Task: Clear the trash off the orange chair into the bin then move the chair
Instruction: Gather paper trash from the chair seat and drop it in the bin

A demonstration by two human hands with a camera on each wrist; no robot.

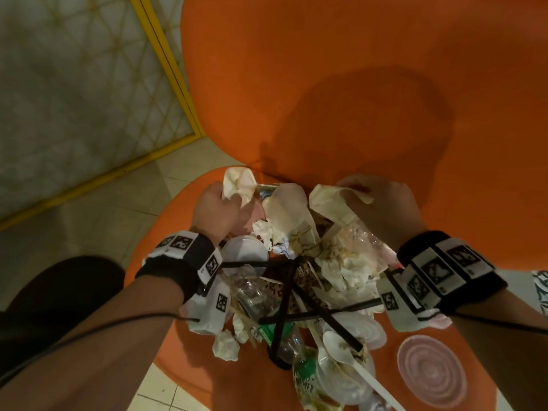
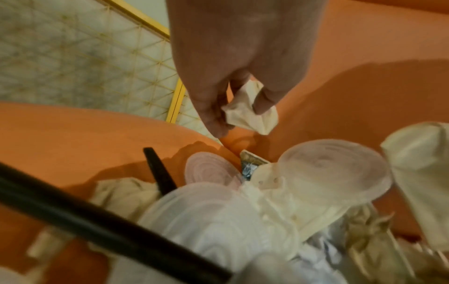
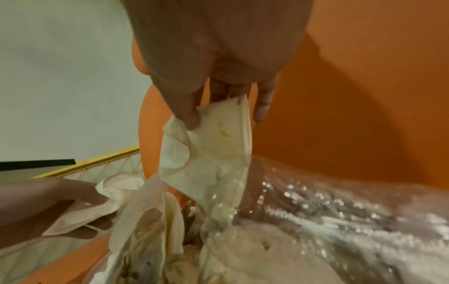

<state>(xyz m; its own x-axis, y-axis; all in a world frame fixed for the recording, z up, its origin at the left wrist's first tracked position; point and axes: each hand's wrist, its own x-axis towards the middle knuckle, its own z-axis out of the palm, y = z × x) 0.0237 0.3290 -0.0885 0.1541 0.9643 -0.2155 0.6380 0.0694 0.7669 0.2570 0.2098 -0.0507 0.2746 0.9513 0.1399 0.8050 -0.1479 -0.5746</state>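
The orange chair (image 1: 341, 84) fills the head view, its seat heaped with trash (image 1: 296, 277): crumpled tissues, clear lids, a plastic bottle, black straws, a white spoon. At the pile's far left, my left hand (image 1: 218, 210) grips a crumpled white tissue (image 1: 239, 185), which shows pinched between thumb and fingers (image 2: 250, 109) in the left wrist view. My right hand (image 1: 379, 206) pinches a stained beige napkin (image 1: 335, 203) at the pile's far right; the right wrist view shows the thumb pressed on that napkin (image 3: 218, 134). No bin is visible.
A clear ridged lid (image 1: 431, 372) lies alone on the seat's right front. A yellow-framed lattice panel (image 1: 89, 99) stands to the left over pale floor tiles (image 1: 103, 209). A crinkled clear plastic bag (image 3: 340, 221) lies under the right hand.
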